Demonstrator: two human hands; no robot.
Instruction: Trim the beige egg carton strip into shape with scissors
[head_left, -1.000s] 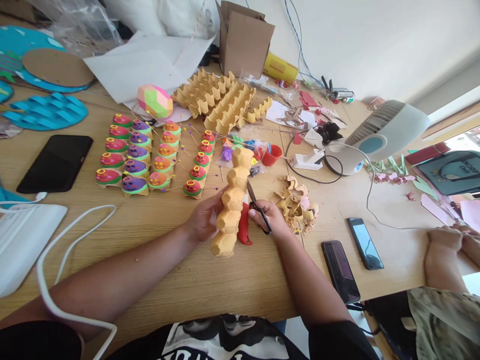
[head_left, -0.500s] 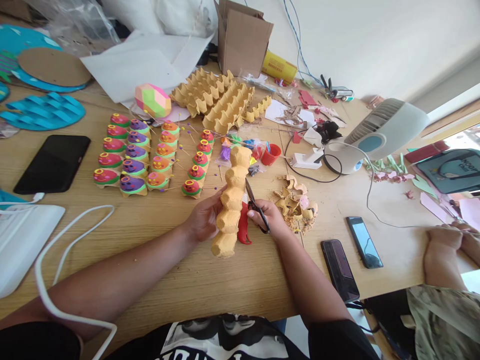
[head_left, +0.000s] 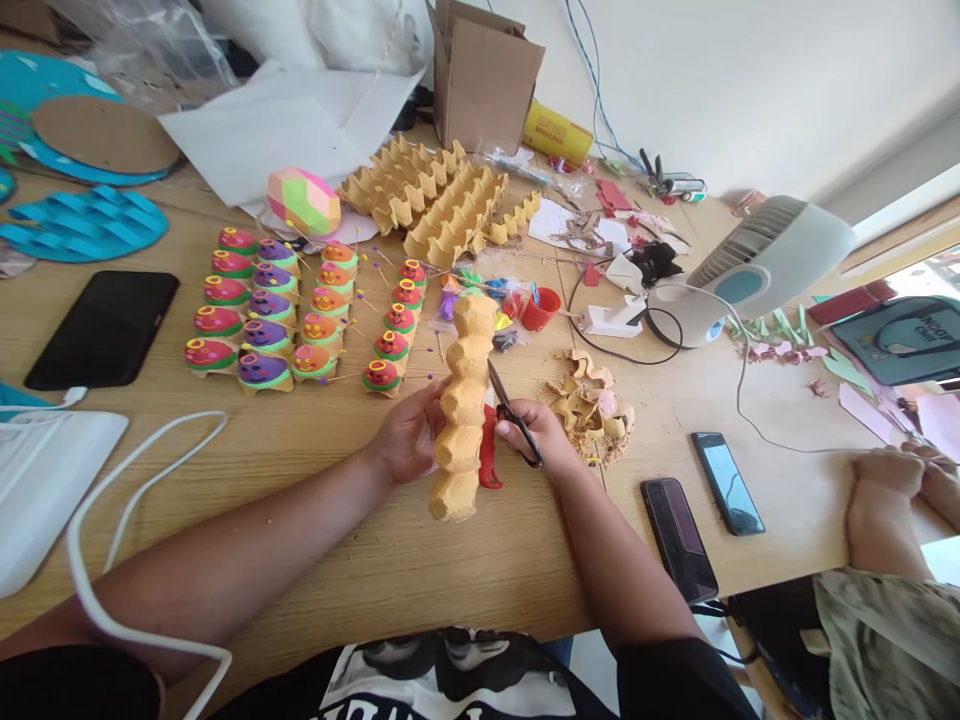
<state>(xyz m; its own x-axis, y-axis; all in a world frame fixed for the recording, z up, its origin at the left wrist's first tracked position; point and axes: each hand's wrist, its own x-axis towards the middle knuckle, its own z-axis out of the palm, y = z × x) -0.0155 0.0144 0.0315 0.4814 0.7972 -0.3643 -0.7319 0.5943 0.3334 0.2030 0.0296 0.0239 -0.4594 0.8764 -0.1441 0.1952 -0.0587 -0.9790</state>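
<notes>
A yellow strip of egg carton cups (head_left: 460, 405) is upright in front of me, bumps facing the camera. My left hand (head_left: 414, 432) grips it by its left edge; some fingers are hidden behind it. In my right hand (head_left: 541, 432) are black scissors (head_left: 513, 408), their blades pointing up and left along the strip's right edge. Whether the blades touch the carton I cannot tell. A red-handled tool (head_left: 489, 455) lies on the table, partly behind the strip. Beyond it stand rows of painted egg cups with faces, among them a red row (head_left: 390, 345).
Yellow carton scraps (head_left: 592, 415) lie right of my right hand. Two phones (head_left: 679, 540) rest near the front edge. A white fan (head_left: 757, 270), a red cup (head_left: 541, 309) and uncut egg trays (head_left: 450, 205) stand farther back. Another person's hands (head_left: 892, 475) are at the right.
The carton strip has turned slightly, its top tilting left and its lower end shifting right. Both hands keep their holds, and the scissors have barely moved.
</notes>
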